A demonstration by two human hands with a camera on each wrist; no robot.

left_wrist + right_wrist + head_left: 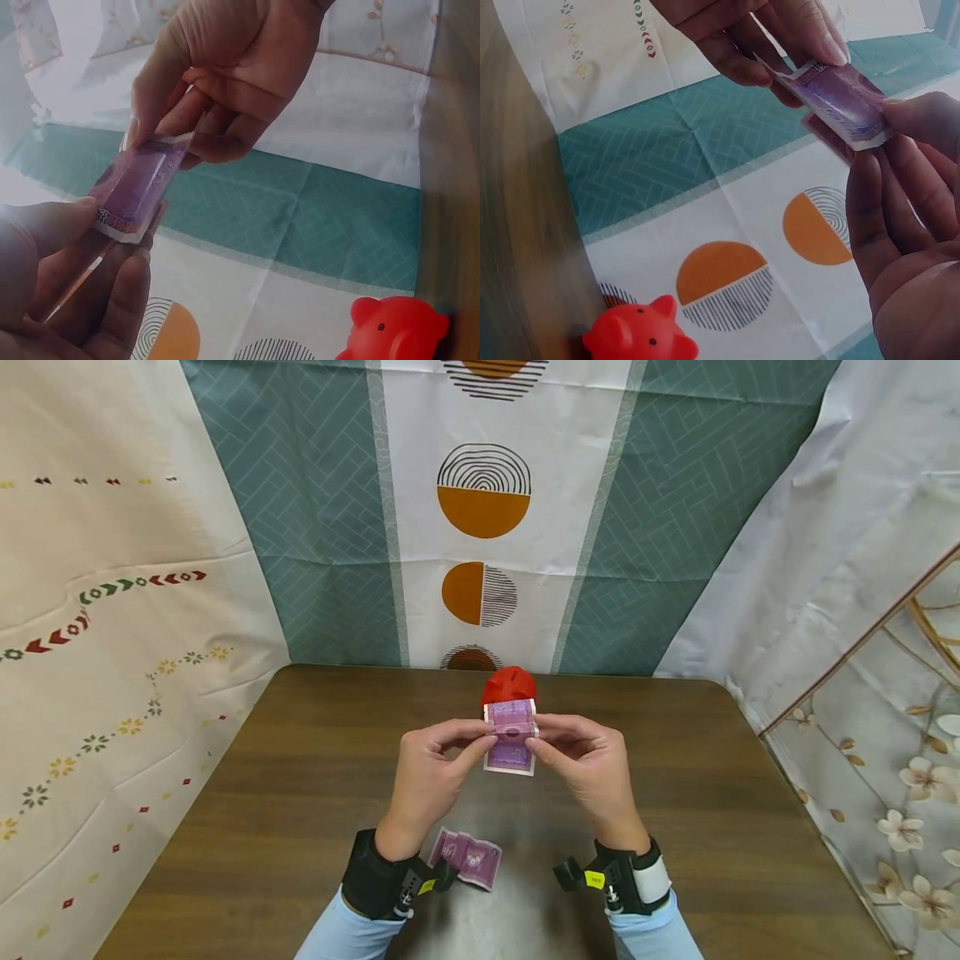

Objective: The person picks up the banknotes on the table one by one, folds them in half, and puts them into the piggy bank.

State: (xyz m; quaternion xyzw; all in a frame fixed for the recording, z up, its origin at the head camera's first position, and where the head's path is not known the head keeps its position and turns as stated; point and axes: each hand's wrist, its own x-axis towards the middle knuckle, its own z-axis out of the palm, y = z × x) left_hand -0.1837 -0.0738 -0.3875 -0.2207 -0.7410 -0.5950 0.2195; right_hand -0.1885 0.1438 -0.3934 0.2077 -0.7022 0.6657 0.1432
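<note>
A purple banknote with creases across it is held up over the table, between both hands. My left hand pinches its left edge between thumb and fingers. On the opposite edge, my right hand pinches it the same way. Both wrist views show the banknote bent along its folds, thumbs on the near face and fingers behind. Just beyond it stands a red piggy bank, partly covered by the note in the head view; its ears and eyes show in the right wrist view.
Another purple banknote, creased, lies on the wooden table beside my left wrist. Patterned cloth hangs behind the table's far edge, with more cloth at both sides. Each wrist wears a black strap with a camera.
</note>
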